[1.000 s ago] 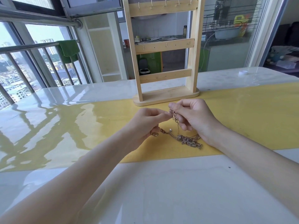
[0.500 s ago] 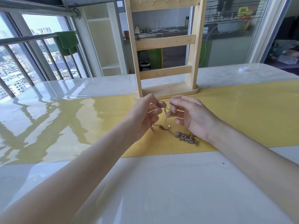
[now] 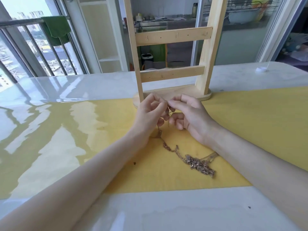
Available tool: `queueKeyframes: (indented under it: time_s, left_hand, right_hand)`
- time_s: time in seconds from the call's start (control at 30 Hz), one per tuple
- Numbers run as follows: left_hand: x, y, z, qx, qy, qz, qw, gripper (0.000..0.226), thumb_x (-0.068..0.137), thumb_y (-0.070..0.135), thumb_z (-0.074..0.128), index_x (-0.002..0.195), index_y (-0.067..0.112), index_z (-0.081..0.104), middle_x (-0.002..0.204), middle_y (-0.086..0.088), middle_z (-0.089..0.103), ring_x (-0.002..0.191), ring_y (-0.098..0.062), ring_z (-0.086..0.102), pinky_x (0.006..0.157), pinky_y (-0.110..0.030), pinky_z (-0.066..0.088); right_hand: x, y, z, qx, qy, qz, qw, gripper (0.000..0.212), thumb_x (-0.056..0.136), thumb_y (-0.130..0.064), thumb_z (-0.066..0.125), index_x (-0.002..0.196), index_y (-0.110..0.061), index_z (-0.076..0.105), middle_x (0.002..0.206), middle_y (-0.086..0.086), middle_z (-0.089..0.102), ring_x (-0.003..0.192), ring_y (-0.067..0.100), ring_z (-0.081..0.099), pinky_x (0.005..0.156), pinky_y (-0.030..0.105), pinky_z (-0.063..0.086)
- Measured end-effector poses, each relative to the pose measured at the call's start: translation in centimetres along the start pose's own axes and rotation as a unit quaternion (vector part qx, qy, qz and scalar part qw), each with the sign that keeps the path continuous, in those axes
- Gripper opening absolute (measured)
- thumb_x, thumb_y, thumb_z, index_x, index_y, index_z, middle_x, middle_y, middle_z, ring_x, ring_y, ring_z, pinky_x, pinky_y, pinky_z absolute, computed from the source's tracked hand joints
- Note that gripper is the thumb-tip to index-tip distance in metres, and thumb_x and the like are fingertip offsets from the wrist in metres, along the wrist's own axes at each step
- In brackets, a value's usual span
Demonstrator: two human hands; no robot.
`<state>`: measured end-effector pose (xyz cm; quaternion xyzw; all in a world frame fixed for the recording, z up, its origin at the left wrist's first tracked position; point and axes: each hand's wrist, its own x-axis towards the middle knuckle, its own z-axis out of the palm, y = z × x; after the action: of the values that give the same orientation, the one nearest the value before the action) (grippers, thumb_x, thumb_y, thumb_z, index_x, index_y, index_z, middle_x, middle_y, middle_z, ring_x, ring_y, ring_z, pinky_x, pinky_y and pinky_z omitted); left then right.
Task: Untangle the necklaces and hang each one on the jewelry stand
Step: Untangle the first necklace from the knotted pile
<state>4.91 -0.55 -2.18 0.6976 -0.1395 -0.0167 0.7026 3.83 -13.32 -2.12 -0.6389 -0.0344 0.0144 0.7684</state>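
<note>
1. The tangled necklaces [image 3: 198, 164] lay in a gold-coloured clump on the yellow mat [image 3: 250, 122], near the mat's front edge and just beside the person's right forearm. One chain rose out of the clump, running up and to the left across the mat to the hands.

2. The left hand [image 3: 150, 114] was raised off the mat with its fingers curled, and the thumb and forefinger pinched the upper end of that chain. The chain hung down past the palm before meeting the mat below.

3. The right hand [image 3: 190, 114] sat right against the left, fingertips almost touching it. Its thumb and forefinger pinched the same stretch of chain at the top, while the other fingers curled loosely underneath. The exact strand held was too fine and blurred for me to make out.

4. Just behind both hands stood the wooden jewelry stand [image 3: 173, 36], upright on its oval base, which sat at the mat's far edge. Small pegs showed on the two visible crossbars, and nothing hung from them.

5. The mat lay under a glossy clear cover on a white table [image 3: 166, 214]. A small white cap [image 3: 260, 69] sat far off to the right.

6. A green cloth [image 3: 56, 30] hung over the balcony railing on the left.
</note>
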Motion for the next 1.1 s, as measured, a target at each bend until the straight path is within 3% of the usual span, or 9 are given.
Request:
queueKeyframes:
  time_s: [0.23, 0.37, 0.43, 0.67, 0.8, 0.93, 1.03, 1.1]
  left_hand:
    - [1.0, -1.0, -0.8, 0.045, -0.018, 0.078, 0.996, 0.013, 0.095, 0.007, 0.053, 0.082, 0.010, 0.050, 0.065, 0.002, 0.054, 0.053, -0.006, 0.052, 0.047, -0.019, 0.040]
    - [1.2, -1.3, -1.0, 0.065, -0.017, 0.117, 0.991, 0.014, 0.095, 0.004, 0.052, 0.082, 0.009, 0.048, 0.060, 0.004, 0.052, 0.045, -0.004, 0.046, 0.044, -0.018, 0.037]
    - [1.4, -1.4, -1.0, 0.075, -0.018, 0.141, 0.987, 0.016, 0.095, 0.002, 0.052, 0.081, 0.010, 0.048, 0.060, 0.001, 0.051, 0.043, -0.004, 0.045, 0.043, -0.017, 0.036]
    - [1.3, -1.4, -0.7, 0.058, -0.014, 0.170, 0.984, 0.010, 0.091, 0.011, 0.053, 0.082, 0.013, 0.050, 0.059, 0.007, 0.052, 0.047, -0.009, 0.044, 0.047, -0.019, 0.038]
    - [0.9, -1.1, -0.5, 0.059, -0.009, 0.163, 0.985, 0.017, 0.095, 0.004, 0.053, 0.081, 0.014, 0.049, 0.063, 0.006, 0.054, 0.047, -0.008, 0.042, 0.047, -0.019, 0.037]
    - [0.8, -1.0, -0.6, 0.072, -0.018, 0.155, 0.985, 0.020, 0.095, 0.004, 0.053, 0.081, 0.018, 0.050, 0.057, 0.016, 0.053, 0.050, -0.001, 0.045, 0.052, -0.013, 0.035]
    - [0.7, -1.0, -0.8, 0.071, -0.030, 0.142, 0.987, 0.019, 0.095, 0.005, 0.052, 0.081, 0.018, 0.050, 0.058, 0.017, 0.052, 0.053, -0.001, 0.046, 0.053, -0.016, 0.038]
    - [0.5, -0.7, -1.0, 0.055, -0.036, 0.130, 0.989, 0.018, 0.096, 0.004, 0.051, 0.082, 0.015, 0.050, 0.063, 0.014, 0.052, 0.057, -0.002, 0.048, 0.054, -0.019, 0.043]
  right_hand:
    - [0.9, 0.3, -1.5, 0.001, 0.015, -0.045, 0.999, 0.007, 0.090, -0.006, 0.058, 0.085, -0.011, 0.056, 0.059, 0.001, 0.048, 0.047, 0.014, 0.058, 0.033, 0.018, 0.029]
    - [0.8, 0.3, -1.8, -0.042, -0.027, -0.053, 0.997, 0.011, 0.086, -0.005, 0.062, 0.096, -0.003, 0.066, 0.066, -0.001, 0.063, 0.059, 0.011, 0.061, 0.037, 0.019, 0.036]
    - [0.7, 0.4, -1.7, -0.054, -0.029, -0.056, 0.997, 0.007, 0.084, -0.002, 0.064, 0.091, -0.003, 0.067, 0.070, 0.002, 0.065, 0.062, 0.010, 0.061, 0.040, 0.020, 0.040]
    - [0.2, 0.2, -1.1, 0.012, 0.024, -0.028, 0.999, 0.010, 0.085, -0.004, 0.063, 0.077, -0.010, 0.066, 0.051, -0.011, 0.054, 0.081, 0.021, 0.052, 0.049, 0.018, 0.046]
    - [0.0, 0.0, -0.8, 0.095, 0.037, 0.013, 0.995, 0.008, 0.084, -0.003, 0.062, 0.078, -0.008, 0.066, 0.048, -0.006, 0.048, 0.065, 0.011, 0.059, 0.044, 0.015, 0.042]
    - [-0.3, -0.1, -0.8, 0.152, 0.042, 0.041, 0.987, 0.006, 0.079, -0.005, 0.063, 0.084, -0.004, 0.062, 0.048, -0.006, 0.041, 0.049, 0.005, 0.049, 0.035, 0.013, 0.029]
    - [-0.7, -0.2, -1.3, 0.121, 0.030, 0.034, 0.992, 0.017, 0.072, -0.010, 0.065, 0.087, -0.003, 0.061, 0.052, -0.005, 0.042, 0.045, 0.005, 0.042, 0.032, 0.014, 0.024]
    - [-1.0, -0.1, -1.4, 0.072, 0.015, 0.028, 0.997, 0.014, 0.076, -0.006, 0.064, 0.090, -0.002, 0.063, 0.057, -0.003, 0.050, 0.046, 0.006, 0.044, 0.032, 0.015, 0.025]
